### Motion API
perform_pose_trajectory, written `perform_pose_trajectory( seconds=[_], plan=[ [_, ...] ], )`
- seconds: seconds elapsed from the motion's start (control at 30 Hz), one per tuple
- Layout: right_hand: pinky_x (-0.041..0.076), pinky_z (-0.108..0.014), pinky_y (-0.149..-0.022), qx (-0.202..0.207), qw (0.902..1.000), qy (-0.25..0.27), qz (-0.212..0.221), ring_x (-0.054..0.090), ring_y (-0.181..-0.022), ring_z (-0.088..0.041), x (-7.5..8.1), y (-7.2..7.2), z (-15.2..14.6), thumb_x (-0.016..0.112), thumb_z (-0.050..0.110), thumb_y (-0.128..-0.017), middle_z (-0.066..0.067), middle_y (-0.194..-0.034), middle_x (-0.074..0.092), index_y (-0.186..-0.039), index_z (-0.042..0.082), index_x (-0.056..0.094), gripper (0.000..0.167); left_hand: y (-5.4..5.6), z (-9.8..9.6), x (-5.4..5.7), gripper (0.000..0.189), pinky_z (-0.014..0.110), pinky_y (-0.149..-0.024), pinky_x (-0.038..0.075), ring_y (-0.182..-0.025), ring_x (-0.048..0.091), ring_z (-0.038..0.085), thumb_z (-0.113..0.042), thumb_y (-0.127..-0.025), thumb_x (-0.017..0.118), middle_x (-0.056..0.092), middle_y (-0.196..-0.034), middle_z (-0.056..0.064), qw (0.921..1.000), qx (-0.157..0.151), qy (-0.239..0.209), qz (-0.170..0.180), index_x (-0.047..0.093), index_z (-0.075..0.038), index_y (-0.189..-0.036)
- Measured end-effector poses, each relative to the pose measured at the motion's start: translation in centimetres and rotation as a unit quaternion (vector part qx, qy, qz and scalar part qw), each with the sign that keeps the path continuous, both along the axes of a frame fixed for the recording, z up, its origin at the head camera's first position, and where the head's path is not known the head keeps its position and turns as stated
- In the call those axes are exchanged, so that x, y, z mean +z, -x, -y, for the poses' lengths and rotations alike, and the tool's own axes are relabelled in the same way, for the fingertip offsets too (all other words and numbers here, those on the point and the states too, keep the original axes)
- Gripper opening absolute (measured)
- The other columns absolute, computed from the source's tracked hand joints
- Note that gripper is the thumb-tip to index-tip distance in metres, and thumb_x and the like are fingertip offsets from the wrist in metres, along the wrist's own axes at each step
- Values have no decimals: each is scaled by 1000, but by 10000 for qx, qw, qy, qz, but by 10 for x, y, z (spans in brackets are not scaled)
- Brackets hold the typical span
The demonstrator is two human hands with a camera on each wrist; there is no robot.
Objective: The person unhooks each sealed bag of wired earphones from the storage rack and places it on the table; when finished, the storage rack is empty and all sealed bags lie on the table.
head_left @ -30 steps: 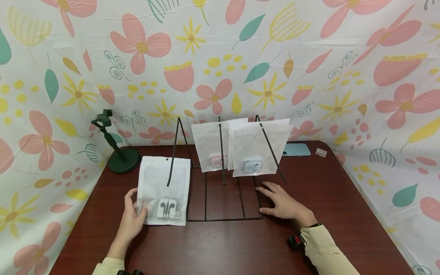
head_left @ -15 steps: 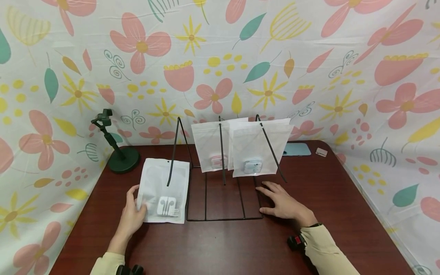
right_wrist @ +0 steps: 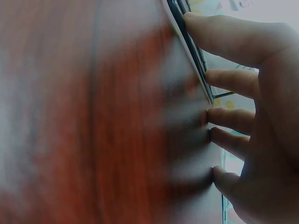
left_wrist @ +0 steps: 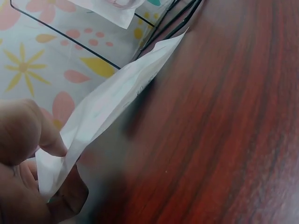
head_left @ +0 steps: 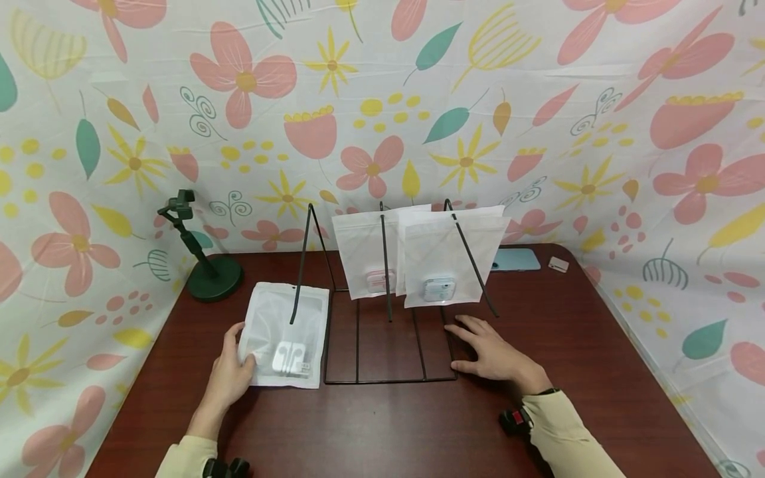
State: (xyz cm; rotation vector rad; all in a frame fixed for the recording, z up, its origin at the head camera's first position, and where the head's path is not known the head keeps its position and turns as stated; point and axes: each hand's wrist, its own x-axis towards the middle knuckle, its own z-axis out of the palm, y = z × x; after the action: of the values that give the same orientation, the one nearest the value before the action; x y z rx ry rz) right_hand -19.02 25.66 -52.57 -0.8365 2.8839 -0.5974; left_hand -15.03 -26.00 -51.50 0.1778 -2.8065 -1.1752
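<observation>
Just left of the wire rack (head_left: 388, 382), a white pouch (head_left: 269, 328) in the pinch!

The left hand (head_left: 226, 378) has thumb and fingers closed on its lower left edge, earphones (head_left: 289, 359) showing near the bottom; over at the rack's right edge, the right hand (head_left: 496, 352) spreads its fingers, gripping nothing.

White cloth backdrop (head_left: 370, 86), approx 8 o'clock round via 12 to 4, w/ pink flwrs (head_left: 244, 81), yellow blooms (head_left: 331, 65) & teal leaves (head_left: 439, 48); minor creases at 1. Dk red-brn wood-grain desk (head_left: 370, 435) fills ctr to 6, rounded corner abt 3. Rt wrist view: pale sheen (right_wrist: 14, 140) at 9.
</observation>
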Motion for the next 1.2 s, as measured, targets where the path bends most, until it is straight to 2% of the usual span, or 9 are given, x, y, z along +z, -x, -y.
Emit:
perform_pose_trajectory(
  seconds=[0.33,0.5,0.67,0.93,1.2],
  plan=[
    [35,-63,-104,-5,10000,13,49,31,-139,-44,0,0,0,73,44,-85,-21,-153,33,-146,15,46,73,-1,-1,8,65,46,-65,49,-78,60,34,-8,-90,49,55,-119,39,9982,117,367,450,22,-5,-150],
    [35,-64,-102,30,10000,11,-1,32,-138,-45,0,0,0,73,44,-85,-23,-152,34,-145,13,47,72,-1,-1,9,66,43,-62,48,-74,59,32,-9,-90,51,56,-118,39,9969,154,516,580,23,-4,-149],
    [35,-64,-103,40,10000,19,-7,32,-138,-46,1,0,0,72,45,-86,-23,-152,34,-145,13,47,72,0,0,9,66,45,-63,49,-78,61,35,-11,-89,53,56,-118,38,9954,177,659,667,25,-3,-148],
    [35,-64,-103,9,10000,-28,27,32,-138,-45,3,0,1,71,45,-86,-23,-152,34,-145,14,47,71,0,0,7,63,55,-77,49,-98,62,45,-13,-87,56,61,-118,29,9939,205,902,605,32,-1,-144],
    [34,-65,-103,15,10000,25,31,32,-138,-47,4,-2,2,71,44,-86,-24,-152,34,-145,12,47,71,1,0,6,63,56,-79,48,-100,62,46,-12,-87,57,61,-117,31,9925,160,1012,669,33,2,-143]
  ],
)
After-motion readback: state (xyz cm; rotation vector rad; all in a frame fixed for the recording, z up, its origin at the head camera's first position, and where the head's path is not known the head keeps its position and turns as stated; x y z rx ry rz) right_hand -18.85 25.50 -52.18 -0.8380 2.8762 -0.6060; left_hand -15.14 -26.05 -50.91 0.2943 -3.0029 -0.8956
